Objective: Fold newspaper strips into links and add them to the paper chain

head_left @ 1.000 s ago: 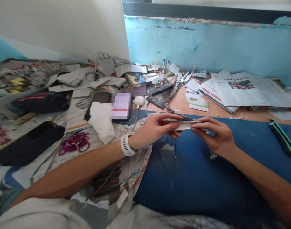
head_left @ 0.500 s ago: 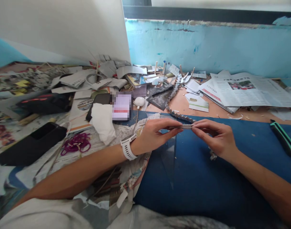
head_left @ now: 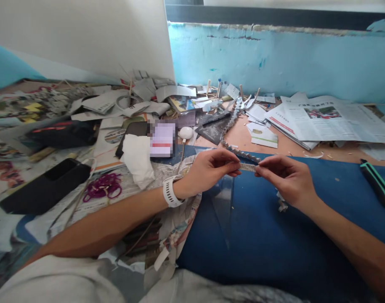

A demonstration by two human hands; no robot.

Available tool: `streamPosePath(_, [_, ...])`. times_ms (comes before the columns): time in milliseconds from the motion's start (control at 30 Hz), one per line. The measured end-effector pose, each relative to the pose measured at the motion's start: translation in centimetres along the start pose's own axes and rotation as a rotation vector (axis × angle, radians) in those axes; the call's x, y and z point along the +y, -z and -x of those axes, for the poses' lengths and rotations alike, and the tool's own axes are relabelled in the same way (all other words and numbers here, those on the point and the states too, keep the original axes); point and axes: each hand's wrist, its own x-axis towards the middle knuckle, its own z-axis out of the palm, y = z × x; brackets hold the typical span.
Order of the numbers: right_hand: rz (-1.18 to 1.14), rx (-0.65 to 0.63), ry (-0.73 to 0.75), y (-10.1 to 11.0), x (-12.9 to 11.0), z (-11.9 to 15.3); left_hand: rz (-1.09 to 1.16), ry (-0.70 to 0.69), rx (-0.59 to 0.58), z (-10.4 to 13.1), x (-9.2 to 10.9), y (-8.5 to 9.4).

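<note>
A narrow printed paper strip (head_left: pixel 248 167) stretches between my two hands above a blue mat (head_left: pixel 242 235). My left hand (head_left: pixel 208 172), with a white watch at its wrist, pinches the strip's left end. At the other end, the thumb and fingers of my right hand (head_left: pixel 288 179) are closed on the strip. A grey zigzag folded-paper chain (head_left: pixel 232 122) runs from the back of the table down to my right fingertips. Another bit of folded paper (head_left: pixel 282 203) shows below my right hand; whether it joins the chain is hidden.
A green-and-black cutter (head_left: pixel 377 183) lies at the right. Newspapers (head_left: pixel 321 118) are at the back right. To the left are a black case (head_left: pixel 43 185), purple cord (head_left: pixel 104 187), white tissue (head_left: pixel 137 160) and a phone (head_left: pixel 162 139). A clear set square (head_left: pixel 222 210) rests on the mat.
My left fingers have curled in more, and the strip between my hands now shows its printed flat face. The whole view has shifted slightly.
</note>
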Motion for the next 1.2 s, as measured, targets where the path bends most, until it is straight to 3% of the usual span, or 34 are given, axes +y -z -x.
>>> streamPosePath(100, [-0.109, -0.009, -0.033, 0.0, -0.4, -0.1, -0.026, -0.050, -0.030, 0.1, 0.2, -0.1])
streamPosePath(267, [-0.235, -0.025, -0.099, -0.2, -0.9, -0.1, -0.221, -0.199, -0.181, 0.8, 0.7, -0.1])
streamPosePath(433, [-0.312, -0.066, -0.161, 0.1, -0.5, -0.4, -0.359, -0.391, -0.093, 0.7, 0.3, 0.3])
streamPosePath(533, [-0.301, -0.103, -0.107, 0.4, -0.2, -0.2, -0.378, -0.447, -0.052, 0.5, 0.3, 0.5])
streamPosePath(700, [-0.041, -0.297, 0.205, 0.3, -0.6, 0.8, -0.320, -0.391, -0.057, 0.9, 1.1, 0.2])
streamPosePath(833, [0.203, -0.149, 0.494, -0.1, -0.9, 1.1, -0.221, -0.315, -0.065, 1.3, 1.3, -0.4])
streamPosePath(967, [0.160, -0.054, 0.424, -0.5, -0.7, 1.1, -0.164, -0.246, -0.025, 1.3, 1.0, -0.9])
streamPosePath(1200, [0.139, 0.044, 0.107, -0.9, -0.5, 1.7, -0.099, -0.095, 0.040, 1.2, 0.6, -1.3])
